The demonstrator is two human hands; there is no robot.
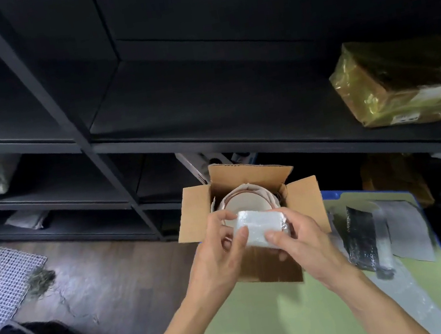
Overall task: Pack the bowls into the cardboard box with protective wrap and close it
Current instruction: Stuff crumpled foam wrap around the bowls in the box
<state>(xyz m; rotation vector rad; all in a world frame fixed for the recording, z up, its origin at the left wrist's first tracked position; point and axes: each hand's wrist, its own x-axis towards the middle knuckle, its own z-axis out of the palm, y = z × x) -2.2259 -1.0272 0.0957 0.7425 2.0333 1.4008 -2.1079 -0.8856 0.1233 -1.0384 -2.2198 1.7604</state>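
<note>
An open cardboard box (198, 213) stands on the far end of a green table top (267, 321), all flaps up. Inside it lies a white bowl (243, 202) among white paper. Above the box's near side both my hands hold a folded white pad of protective wrap (260, 227). My left hand (221, 250) pinches its left end between thumb and fingers. My right hand (297, 238) grips its right end, thumb on top and fingers underneath.
Black and grey plastic sheets (369, 238) lie on the table to the right of the box. Dark metal shelving (111, 143) rises just behind, with a yellow-wrapped parcel (400, 86) on a shelf at right. A white mesh mat (1, 285) and dark clutter lie on the floor at left.
</note>
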